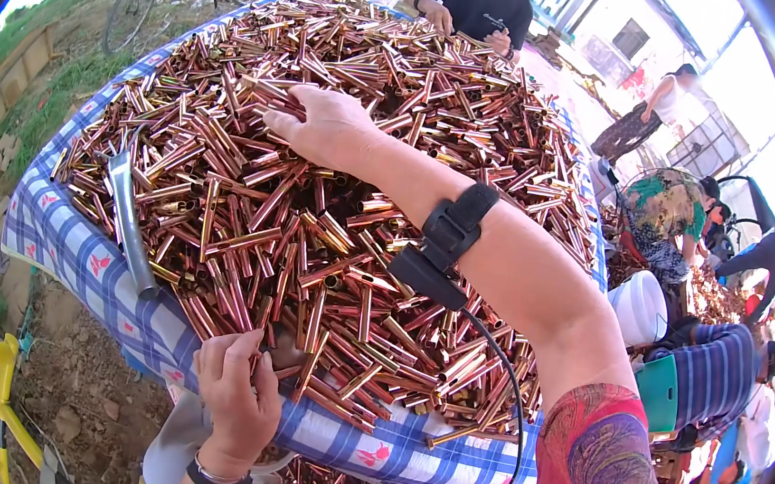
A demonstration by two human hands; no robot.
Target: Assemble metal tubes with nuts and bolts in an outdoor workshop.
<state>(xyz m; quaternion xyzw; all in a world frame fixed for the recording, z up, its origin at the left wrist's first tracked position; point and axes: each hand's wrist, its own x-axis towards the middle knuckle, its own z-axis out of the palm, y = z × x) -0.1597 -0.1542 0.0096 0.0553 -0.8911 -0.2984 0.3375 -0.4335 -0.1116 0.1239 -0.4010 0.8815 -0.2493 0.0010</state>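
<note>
A large heap of short copper tubes [377,336] covers a table spread with a blue-and-white checked cloth [56,214]. My right hand [324,125] stretches across to the far left part of the heap, its thumb and fingers closing on a few copper tubes [266,92]. At the near edge of the heap is my left hand [236,392], its fingertips pinched together beside tube ends; what they hold, if anything, is hidden. A black strap with a small box and cable [444,248] sits on my right forearm.
A curved silver metal bar [132,222] lies at the heap's left edge. More tubes [322,483] lie below the near table edge. A yellow metal frame [4,380] stands lower left. One person [481,9] works opposite; others sit at right, near a white bucket [638,309].
</note>
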